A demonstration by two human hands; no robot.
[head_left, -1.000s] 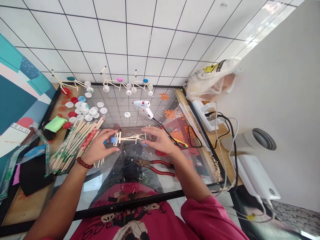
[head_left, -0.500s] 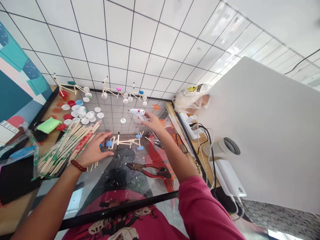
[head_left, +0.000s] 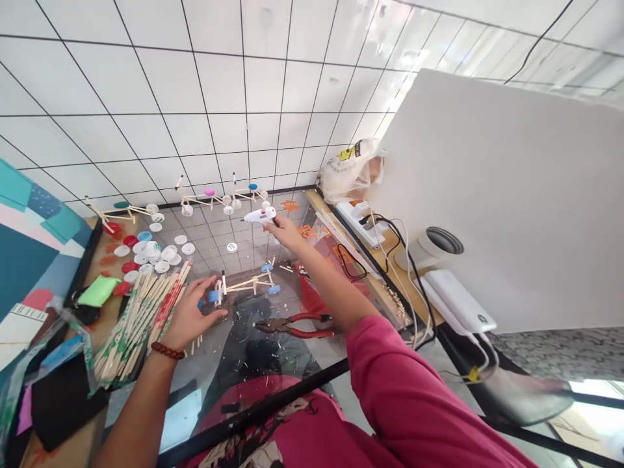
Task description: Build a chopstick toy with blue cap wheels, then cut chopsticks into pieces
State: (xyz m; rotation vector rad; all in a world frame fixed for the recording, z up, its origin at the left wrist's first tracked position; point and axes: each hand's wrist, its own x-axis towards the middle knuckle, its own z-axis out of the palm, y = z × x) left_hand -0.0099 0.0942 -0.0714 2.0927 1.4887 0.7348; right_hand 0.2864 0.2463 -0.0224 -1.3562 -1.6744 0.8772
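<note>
The left hand (head_left: 192, 313) pinches the blue-wheeled end of the chopstick frame (head_left: 246, 284) lying on the glass tabletop (head_left: 273, 354), while the right hand (head_left: 286, 232), farther back, wraps around the white glue gun (head_left: 257, 216).

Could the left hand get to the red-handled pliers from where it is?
Probably yes: the pliers lie uncovered on the glass just right of the left hand, nothing between. But its fingers grip the stick model, so it must let go first.
</note>
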